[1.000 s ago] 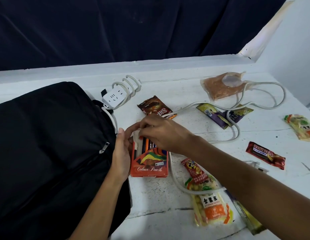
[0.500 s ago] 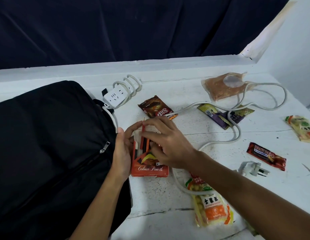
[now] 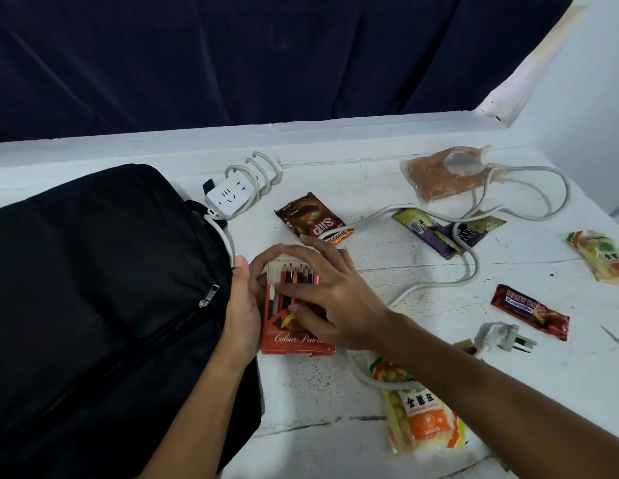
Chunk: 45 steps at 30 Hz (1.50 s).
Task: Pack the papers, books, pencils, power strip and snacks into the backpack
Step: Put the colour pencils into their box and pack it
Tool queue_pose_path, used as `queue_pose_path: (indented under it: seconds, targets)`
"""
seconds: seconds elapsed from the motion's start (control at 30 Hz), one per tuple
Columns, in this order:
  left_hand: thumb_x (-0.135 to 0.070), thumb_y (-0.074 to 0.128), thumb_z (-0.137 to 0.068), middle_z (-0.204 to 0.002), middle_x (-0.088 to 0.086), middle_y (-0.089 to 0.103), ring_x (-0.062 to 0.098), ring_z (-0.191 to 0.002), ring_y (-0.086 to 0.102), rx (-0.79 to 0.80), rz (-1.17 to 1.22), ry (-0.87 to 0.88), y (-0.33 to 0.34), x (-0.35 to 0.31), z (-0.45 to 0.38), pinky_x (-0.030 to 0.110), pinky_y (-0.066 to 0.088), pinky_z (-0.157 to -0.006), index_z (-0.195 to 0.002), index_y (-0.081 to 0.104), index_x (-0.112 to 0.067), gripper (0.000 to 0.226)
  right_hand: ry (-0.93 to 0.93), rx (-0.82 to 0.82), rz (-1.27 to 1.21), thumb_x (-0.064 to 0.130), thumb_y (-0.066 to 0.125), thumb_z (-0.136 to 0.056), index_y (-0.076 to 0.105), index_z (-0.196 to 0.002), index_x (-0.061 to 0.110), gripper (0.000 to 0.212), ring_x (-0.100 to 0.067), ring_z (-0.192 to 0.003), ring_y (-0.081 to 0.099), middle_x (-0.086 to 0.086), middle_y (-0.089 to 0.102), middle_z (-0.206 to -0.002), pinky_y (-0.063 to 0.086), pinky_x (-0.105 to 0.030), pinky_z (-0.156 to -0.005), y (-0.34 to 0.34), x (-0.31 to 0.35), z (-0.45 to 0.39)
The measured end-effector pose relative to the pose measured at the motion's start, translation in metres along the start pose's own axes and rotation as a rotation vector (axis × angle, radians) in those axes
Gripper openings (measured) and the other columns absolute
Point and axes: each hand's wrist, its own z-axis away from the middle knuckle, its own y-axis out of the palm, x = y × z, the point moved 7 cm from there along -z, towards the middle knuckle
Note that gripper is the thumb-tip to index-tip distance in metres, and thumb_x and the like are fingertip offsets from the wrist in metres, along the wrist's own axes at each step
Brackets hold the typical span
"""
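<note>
An orange colour pencil box (image 3: 296, 344) lies on the white table beside the black backpack (image 3: 93, 288). Several pencils (image 3: 298, 273) show at its open top. My left hand (image 3: 244, 305) grips the box's left side, thumb up by the backpack. My right hand (image 3: 330, 295) lies over the box with fingers spread, touching the pencils. The white power strip (image 3: 228, 195) sits behind the backpack's corner, its cable (image 3: 470, 267) looping across the table to the plug (image 3: 505, 340). No papers or books are in view.
Snacks lie scattered: a Siip packet (image 3: 311, 217), a purple packet (image 3: 435, 233), an orange bag (image 3: 442, 178), a Many Bars wrapper (image 3: 529, 311), a green-orange packet (image 3: 601, 261) and a yellow packet (image 3: 418, 420) under my right forearm. A dark curtain hangs behind.
My right hand has lowered from pinching a pencil at the box's mouth to lying over the box. The pencils now sit in a row inside. The left hand has stayed put.
</note>
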Motion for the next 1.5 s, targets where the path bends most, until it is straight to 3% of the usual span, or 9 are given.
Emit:
queue_pose_path:
  seconds: [0.13,0.23,0.3,0.5,0.67,0.8,0.9,1.07,1.5]
  targets:
    - [-0.019,0.044,-0.100,-0.102,0.010,0.073,0.027,-0.093,0.070,-0.034,-0.096,0.002,0.000,-0.002,-0.001,0.036,0.058,-0.077,-0.125,0.059,-0.016,0.028,0.134,-0.141,-0.077,0.017,0.054,-0.086,0.071,-0.111,0.013,0.031,-0.030,-0.132,0.040,-0.014,0.051,-0.137,0.042,-0.042,-0.100,-0.013,-0.019,0.001]
    - [0.000,0.062,-0.083,-0.094,0.015,0.070,0.029,-0.079,0.069,-0.021,-0.145,0.037,0.002,-0.004,0.001,0.035,0.059,-0.066,-0.125,0.056,-0.026,0.050,0.469,-0.331,-0.310,0.004,0.050,-0.090,0.065,-0.116,0.008,0.030,-0.015,-0.114,0.054,-0.010,0.055,-0.127,0.051,-0.018,-0.084,-0.033,-0.051,0.006]
    - [0.010,0.062,-0.082,-0.101,0.015,0.071,0.029,-0.081,0.071,-0.026,-0.110,0.019,0.003,-0.004,0.002,0.035,0.060,-0.063,-0.129,0.050,-0.032,0.064,0.733,-0.382,-0.595,0.000,0.049,-0.094,0.062,-0.115,0.012,0.027,-0.013,-0.092,0.061,-0.007,0.059,-0.113,0.053,-0.023,-0.069,-0.034,-0.071,0.012]
    - [0.002,0.067,-0.073,-0.108,0.016,0.071,0.027,-0.084,0.072,-0.003,-0.028,-0.046,0.001,-0.004,0.005,0.034,0.060,-0.063,-0.131,0.050,-0.025,0.066,1.247,-0.182,-1.485,0.018,0.044,-0.100,0.062,-0.096,0.002,0.024,-0.025,-0.068,0.066,-0.015,0.068,-0.084,0.057,-0.032,-0.059,0.004,-0.077,0.025]
    - [0.000,0.066,-0.073,-0.100,0.016,0.073,0.027,-0.080,0.073,0.017,-0.035,-0.022,0.004,-0.008,0.007,0.033,0.060,-0.064,-0.117,0.058,-0.014,0.046,1.174,0.014,-1.534,0.035,0.051,-0.095,0.064,-0.096,0.009,0.029,-0.023,-0.073,0.064,-0.008,0.068,-0.084,0.052,-0.036,-0.071,0.017,-0.070,0.024]
    - [0.000,0.064,-0.078,-0.100,0.015,0.073,0.027,-0.082,0.072,-0.007,-0.033,-0.005,0.003,-0.008,0.006,0.034,0.060,-0.064,-0.115,0.058,-0.015,0.040,1.021,0.091,-1.480,0.022,0.066,-0.084,0.065,-0.112,0.000,0.036,-0.029,-0.083,0.062,-0.016,0.064,-0.099,0.056,-0.033,-0.066,0.015,-0.063,0.022]
    - [0.002,0.053,-0.091,-0.095,0.012,0.072,0.026,-0.081,0.071,-0.026,-0.018,-0.038,0.001,-0.004,0.004,0.033,0.060,-0.062,-0.115,0.060,-0.018,0.032,0.943,0.024,-1.363,0.003,0.062,-0.089,0.067,-0.105,0.003,0.017,-0.025,-0.076,0.066,-0.020,0.064,-0.098,0.058,-0.030,-0.062,0.013,-0.065,0.024]
    - [0.008,0.039,-0.095,-0.097,0.016,0.067,0.024,-0.079,0.070,-0.053,-0.014,-0.066,-0.002,0.000,0.001,0.032,0.059,-0.060,-0.116,0.062,-0.020,0.042,0.931,-0.070,-1.411,0.005,0.060,-0.089,0.069,-0.093,0.007,0.010,-0.023,-0.074,0.068,-0.015,0.070,-0.090,0.058,-0.029,-0.063,0.016,-0.064,0.029]
    - [0.008,0.050,-0.093,-0.100,0.023,0.065,0.033,-0.085,0.067,-0.062,-0.112,-0.025,0.001,-0.001,0.000,0.035,0.060,-0.063,-0.116,0.059,-0.020,0.037,0.919,-0.095,-1.388,0.005,0.060,-0.090,0.068,-0.101,0.003,0.015,-0.024,-0.076,0.068,-0.017,0.070,-0.095,0.057,-0.032,-0.064,0.017,-0.066,0.032]
